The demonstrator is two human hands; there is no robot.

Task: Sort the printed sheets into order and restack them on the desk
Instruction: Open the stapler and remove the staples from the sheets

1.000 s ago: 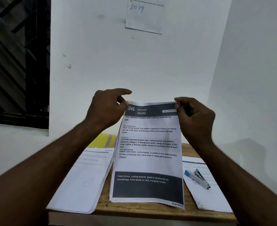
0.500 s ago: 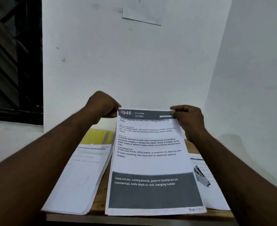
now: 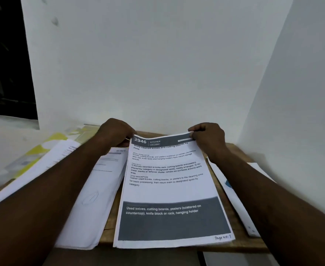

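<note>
Both hands grip the top edge of the printed sheets [image 3: 167, 181], left hand [image 3: 115, 133] pinching the left corner and right hand [image 3: 209, 137] the right one with curled fingers [image 3: 195, 129], probably so the pages land square. They lie face up mid tabletop [image 3: 242, 245], between another pile [image 3: 100, 189] on the left and more paper [image 3: 232, 198] on the right, with the handwritten page mark [image 3: 222, 237] showing at the bottom corner, handy for checking order.

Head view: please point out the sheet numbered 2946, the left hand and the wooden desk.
sheet numbered 2946 [image 3: 167, 189], head view, white middle area.
left hand [image 3: 115, 133], head view, back of hand.
wooden desk [image 3: 249, 244], head view, bare front corner.
</note>
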